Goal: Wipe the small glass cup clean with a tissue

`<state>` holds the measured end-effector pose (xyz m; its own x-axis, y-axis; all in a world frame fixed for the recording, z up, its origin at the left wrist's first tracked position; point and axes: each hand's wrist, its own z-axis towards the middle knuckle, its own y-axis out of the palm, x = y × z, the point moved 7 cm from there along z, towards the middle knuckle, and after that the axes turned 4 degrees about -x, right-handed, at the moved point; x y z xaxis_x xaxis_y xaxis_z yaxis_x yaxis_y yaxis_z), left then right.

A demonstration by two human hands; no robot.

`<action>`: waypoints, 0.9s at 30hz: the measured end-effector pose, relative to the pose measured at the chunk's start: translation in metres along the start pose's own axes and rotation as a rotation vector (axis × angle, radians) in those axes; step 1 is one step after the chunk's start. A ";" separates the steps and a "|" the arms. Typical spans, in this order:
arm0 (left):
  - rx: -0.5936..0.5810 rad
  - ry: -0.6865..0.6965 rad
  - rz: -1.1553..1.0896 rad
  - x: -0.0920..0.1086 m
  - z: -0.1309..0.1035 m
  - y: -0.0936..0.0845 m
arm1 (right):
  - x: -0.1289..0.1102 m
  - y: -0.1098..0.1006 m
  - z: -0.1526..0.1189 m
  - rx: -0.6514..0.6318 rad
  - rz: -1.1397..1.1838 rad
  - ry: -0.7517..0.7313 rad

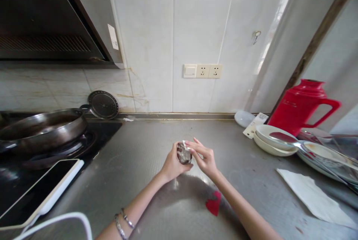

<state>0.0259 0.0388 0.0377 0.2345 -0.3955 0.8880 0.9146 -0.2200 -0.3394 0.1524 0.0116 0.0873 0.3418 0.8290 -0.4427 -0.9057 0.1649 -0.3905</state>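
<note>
My left hand (172,166) is wrapped round a small round glass (183,156), which looks clear with dark reflections; whether it is a cup or a jar I cannot tell. My right hand (206,158) pinches a small piece of white tissue (185,145) against the glass's upper edge. Both hands are just above the steel counter, near its middle. On the counter below my right forearm lies a torn red scrap (214,203). A larger sheet of white paper towel (313,195) with a ragged edge lies to the right.
A steel pan (41,131) stands on the black stove at left, with a white-cased phone (39,191) and its cable in front. At right are stacked white bowls (272,146), plates with utensils, a white card (255,125) and a red thermos flask (299,107). Tiled wall behind.
</note>
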 end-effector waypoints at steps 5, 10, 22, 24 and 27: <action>0.015 -0.018 -0.183 -0.009 0.004 -0.001 | -0.015 0.008 -0.006 -0.052 -0.054 -0.124; -0.067 -0.083 -0.336 -0.013 0.004 0.006 | -0.013 0.009 -0.005 0.015 -0.016 -0.057; -0.069 -0.187 -0.422 -0.019 0.005 0.005 | -0.002 0.008 -0.003 0.028 0.128 0.111; -0.101 -0.179 -0.415 -0.018 0.005 0.006 | 0.011 0.007 -0.004 0.063 0.143 0.232; -0.160 -0.170 -0.394 -0.013 0.002 0.011 | 0.034 0.004 -0.008 0.133 0.186 0.454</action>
<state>0.0334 0.0431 0.0227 -0.0586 -0.1051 0.9927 0.8856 -0.4644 0.0031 0.1626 0.0364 0.0644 0.2188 0.5401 -0.8127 -0.9757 0.1275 -0.1780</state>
